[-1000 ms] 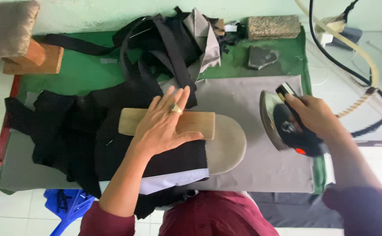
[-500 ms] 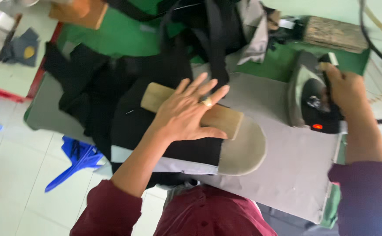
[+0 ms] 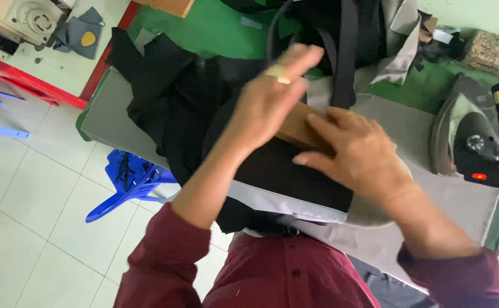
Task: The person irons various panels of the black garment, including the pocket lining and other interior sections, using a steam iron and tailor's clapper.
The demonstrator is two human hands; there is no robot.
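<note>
My left hand (image 3: pixel 269 100), wearing a ring, hovers flat and blurred over a black garment (image 3: pixel 169 108) with a grey hem, fingers stretched out and holding nothing. Just under it lies a wooden block (image 3: pixel 294 130) on the garment. My right hand (image 3: pixel 360 157) is on the block's right end, index finger on top and thumb below it. A steam iron (image 3: pixel 477 142) stands by itself on the grey pressing board (image 3: pixel 104 117), to the right of both hands.
Black straps and grey cloth (image 3: pixel 375 40) are heaped on the green table (image 3: pixel 203 28) behind the board. A rough stone-like block (image 3: pixel 495 54) lies at the far right. On the tiled floor to the left stand a blue plastic chair (image 3: pixel 129 182) and a sewing machine (image 3: pixel 27 17).
My right hand has let go of the iron, left it on the board and come over to the wooden block. My left hand has lifted off the block. The view swung left.
</note>
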